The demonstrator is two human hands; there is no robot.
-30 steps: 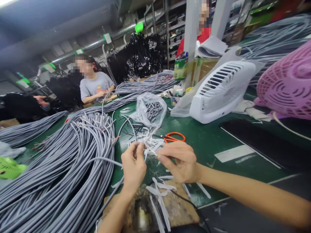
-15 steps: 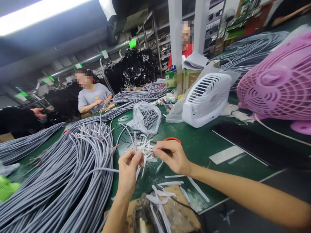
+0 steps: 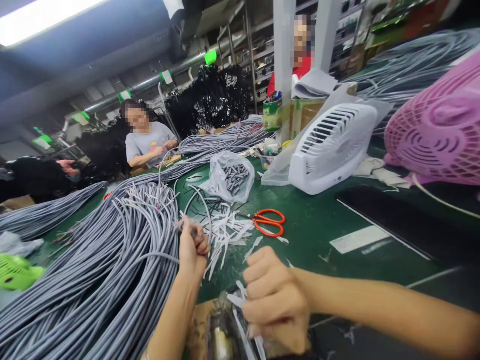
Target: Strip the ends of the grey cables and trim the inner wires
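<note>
Lowering right hand point(image 3: 276, 295) from left hand point(image 3: 194, 245), curling both closed, leaving contents unclear; showing nothing clearly finished, likely leaving many gray cables point(image 3: 144, 235).

Cannot see inside the blurred right hand point(image 3: 275, 295), with fingertips folded from sight. Cannot identify any contents of the left hand point(image 3: 194, 247), behind curled fingers. Cut off: pink fan point(image 3: 438, 127) by the right edge, gray cables point(image 3: 123, 250) by left and bottom edges.
</note>
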